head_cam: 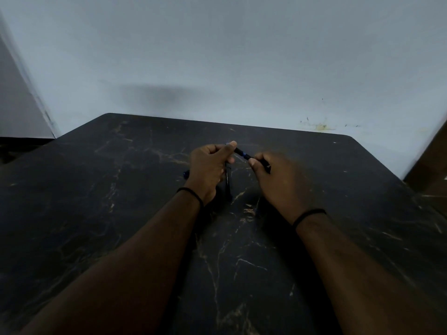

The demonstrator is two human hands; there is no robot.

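Slim black pen (242, 153), blue-banded

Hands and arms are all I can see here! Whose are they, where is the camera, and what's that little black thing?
There is no machine here, just a person. The camera sits on the person's head and looks forward and down, so you see their own arms stretching away. The left hand and the right hand each pinch one end of a thin black pen with a blue ring, over a dark table with pale streaks. Another dark stick shows under the left hand, but it is too dim to tell what it is. Each wrist wears a thin black band. Behind the table is a plain pale wall.
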